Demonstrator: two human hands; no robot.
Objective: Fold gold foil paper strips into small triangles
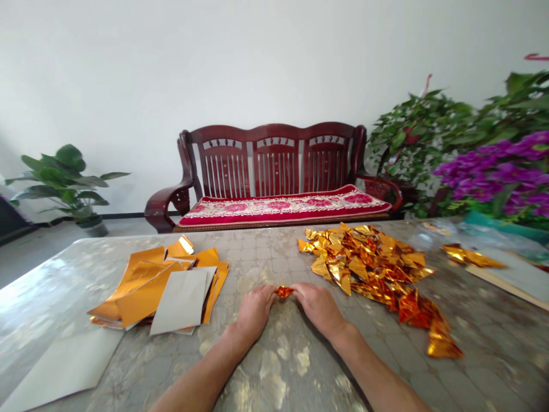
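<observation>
Between my two hands, a small piece of folded gold foil paper (283, 292) is held just over the table, one end in each hand. My left hand (256, 309) pinches its left end, and my right hand (319, 309) pinches the right end. To the right lies a heap of folded gold foil pieces (364, 257), shiny and pointed. On the left is a loose stack of flat gold foil sheets (143, 286), with a grey-white sheet (182, 300) face up on top. The fingertips partly cover the held piece.
The table (274, 372) has a patterned, glossy cover. Another pale sheet (64, 366) lies at its left front. Clear plastic wrapping (476, 240) and a pale board (514, 280) lie at the right. Beyond the table stand a wooden bench (274, 154) and purple flowers (497, 171).
</observation>
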